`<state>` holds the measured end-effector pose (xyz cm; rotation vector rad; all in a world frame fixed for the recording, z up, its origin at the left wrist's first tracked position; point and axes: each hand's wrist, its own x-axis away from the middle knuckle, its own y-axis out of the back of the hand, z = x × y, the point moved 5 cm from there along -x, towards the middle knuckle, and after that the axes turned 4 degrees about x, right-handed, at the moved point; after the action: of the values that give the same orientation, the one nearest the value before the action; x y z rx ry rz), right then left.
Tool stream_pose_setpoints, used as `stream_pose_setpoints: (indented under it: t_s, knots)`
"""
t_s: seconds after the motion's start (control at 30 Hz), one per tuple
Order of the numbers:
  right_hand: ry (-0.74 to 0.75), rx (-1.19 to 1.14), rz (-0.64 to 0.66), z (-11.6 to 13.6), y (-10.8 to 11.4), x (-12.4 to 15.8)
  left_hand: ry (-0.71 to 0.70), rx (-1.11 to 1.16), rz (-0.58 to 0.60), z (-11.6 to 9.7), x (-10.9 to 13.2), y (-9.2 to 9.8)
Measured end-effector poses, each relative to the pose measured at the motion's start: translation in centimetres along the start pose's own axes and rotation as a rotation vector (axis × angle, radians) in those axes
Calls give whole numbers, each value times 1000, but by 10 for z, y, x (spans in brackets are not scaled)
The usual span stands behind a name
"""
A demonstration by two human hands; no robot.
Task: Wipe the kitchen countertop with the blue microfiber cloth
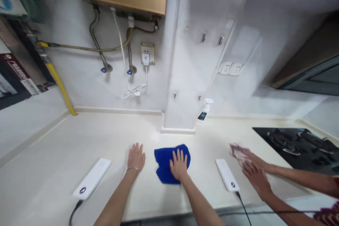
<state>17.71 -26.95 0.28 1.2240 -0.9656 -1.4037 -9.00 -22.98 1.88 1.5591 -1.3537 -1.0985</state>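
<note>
R hand (179, 165) lies flat, fingers spread, pressed on the blue cloth (169, 162) at centre frame, low on the counter (53, 169); no grasp as such, the grip is released, palm just pinning the fabric; L hand (136, 156) is also flat and released, resting bare on the counter just left of the cloth, not touching it, w/ a thin bracelet at the wrist. To wipe well here, judging by the pose: keep the palm weight over the cloth's middle so it doesn't bunch, the L hand bracing; the cloth already looks folded/rumpled at its lower edge, so flattening it would give more contact. Two white power banks sit either side w/ cables running off the bottom edge: one lower left (92, 178), one right of centre (227, 180); strokes should stay between them and clear of the cables. At right frame another person's hands (251, 169) press a pinkish cloth (238, 151) near the black gas hob (299, 146); keep apart from those. Containers: only a small spray bottle (205, 110) at the base of the wall pillar, centre-right, upright; contents can't be told; no bowl, tray or bin in view.
</note>
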Motion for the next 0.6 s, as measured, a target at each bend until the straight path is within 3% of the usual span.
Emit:
stream_pose_setpoints:
  t_s: [0.17, 0.37, 0.43, 0.6]
  knots:
    - [87, 25, -76, -10, -44, 34, 207, -146, 3, 40, -13, -14]
    - [101, 109, -236, -20, -36, 49, 193, -214, -75, 48, -17, -30]
    - [111, 117, -207, -17, -32, 43, 189, -204, -72, 50, -18, -33]
    - [129, 82, 37, -6, -32, 17, 200, -212, -32, 45, -16, -26]
